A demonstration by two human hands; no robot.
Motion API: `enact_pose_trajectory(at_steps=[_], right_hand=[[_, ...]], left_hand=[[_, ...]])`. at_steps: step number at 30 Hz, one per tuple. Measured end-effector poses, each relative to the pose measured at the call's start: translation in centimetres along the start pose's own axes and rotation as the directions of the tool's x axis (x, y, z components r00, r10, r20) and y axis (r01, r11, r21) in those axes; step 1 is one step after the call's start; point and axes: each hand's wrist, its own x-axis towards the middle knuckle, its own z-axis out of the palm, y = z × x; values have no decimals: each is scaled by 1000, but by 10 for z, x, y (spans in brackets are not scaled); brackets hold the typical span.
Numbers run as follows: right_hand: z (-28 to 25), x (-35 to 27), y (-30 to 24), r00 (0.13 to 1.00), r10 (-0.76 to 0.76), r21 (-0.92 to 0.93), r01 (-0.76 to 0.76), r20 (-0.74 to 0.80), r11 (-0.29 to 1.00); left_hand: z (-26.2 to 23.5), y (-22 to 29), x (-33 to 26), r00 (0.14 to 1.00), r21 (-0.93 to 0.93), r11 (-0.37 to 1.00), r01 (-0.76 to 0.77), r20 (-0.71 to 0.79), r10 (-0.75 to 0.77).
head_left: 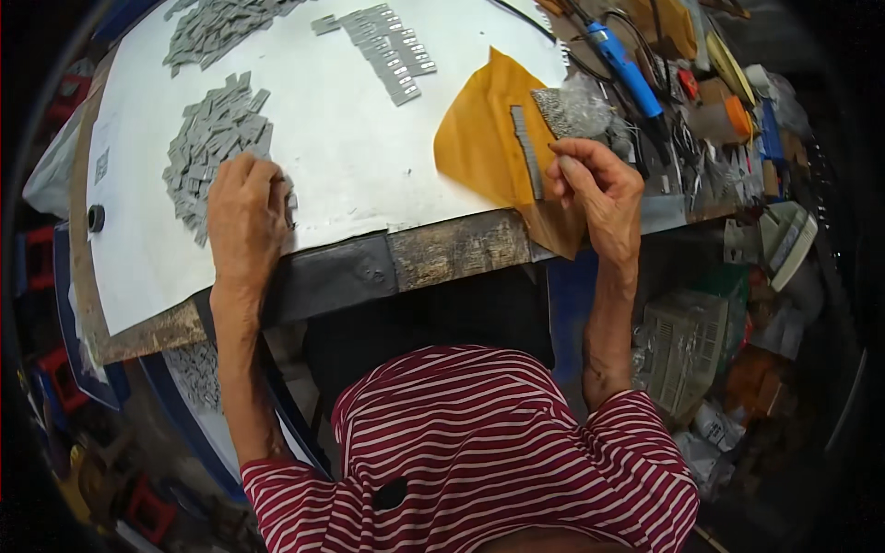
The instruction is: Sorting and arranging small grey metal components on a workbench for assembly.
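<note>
My left hand (247,207) is curled, fingertips down, at the right edge of a heap of small flat grey rectangular pieces (217,138). Its fingers are closed and hide what they may grip. Over an orange-brown sheet (475,129), my right hand (604,189) has thumb and forefinger pinched together; whatever they hold is too small to make out. Just left of those fingertips, a narrow row of grey pieces (525,152) lies on the sheet. Farther back, more grey pieces are lined up in rows (383,51) on the white table covering (341,166).
A second grey heap (226,32) lies at the far left. Behind my right hand are a clear plastic bag (585,106), a blue electric screwdriver (625,69), cables and loose tools. A small black ring (95,218) sits near the left edge. Below the worn front edge (461,249) stands a blue-rimmed tray (175,401).
</note>
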Motion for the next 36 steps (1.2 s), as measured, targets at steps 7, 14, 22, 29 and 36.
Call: enact_pose_trajectory(at_steps=[7,14,22,29,36], right_hand=[[1,34,23,990,-140,-359,130,-2,924],[12,67,37,843,-510,-694,472,173,544],[14,76,35,819,-460,-748,534,342,395],[9,86,34,754,-409,-734,633,513,247],[10,90,32,704,-444,-704,681,554,202]], left_hand=[[-4,9,0,999,-63,998,12,-41,-15],[-5,59,-6,909,-698,601,390,190,-370],[15,88,-12,869,-838,308,451,333,-366],[20,91,-13,870,-852,283,440,327,-368],[19,90,-14,862,-859,236,454,357,-359]])
